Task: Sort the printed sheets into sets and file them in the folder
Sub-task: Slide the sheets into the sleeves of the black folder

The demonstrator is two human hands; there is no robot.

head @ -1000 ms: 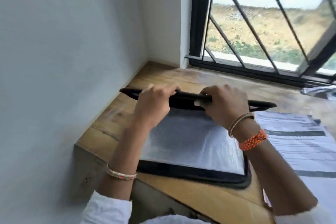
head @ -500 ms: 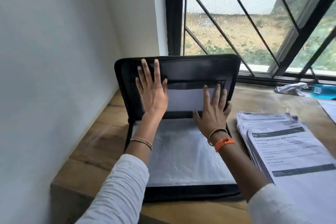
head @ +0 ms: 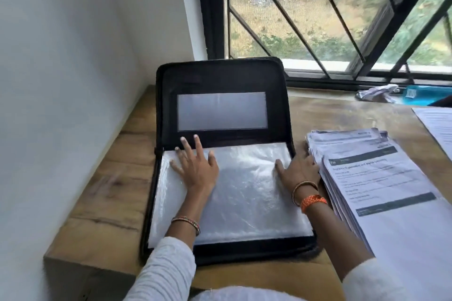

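Left hand (head: 195, 168): flat, fingers spread, pressing the clear sleeves (head: 244, 190). Right hand (head: 297, 168): fingers straight, resting at the sleeves' right edge. Folder (head: 220, 78): under both hands, open on the counter (head: 110, 178), lid upright beyond; sleeves look empty. Printed sheets (head: 381, 190): stacked just right of the right hand, apparently unsorted; filing not begun.

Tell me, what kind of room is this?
Probably a home or small office work corner. A wooden desk sits against a white wall by a barred window, with an open black folder and a stack of printed sheets on it.
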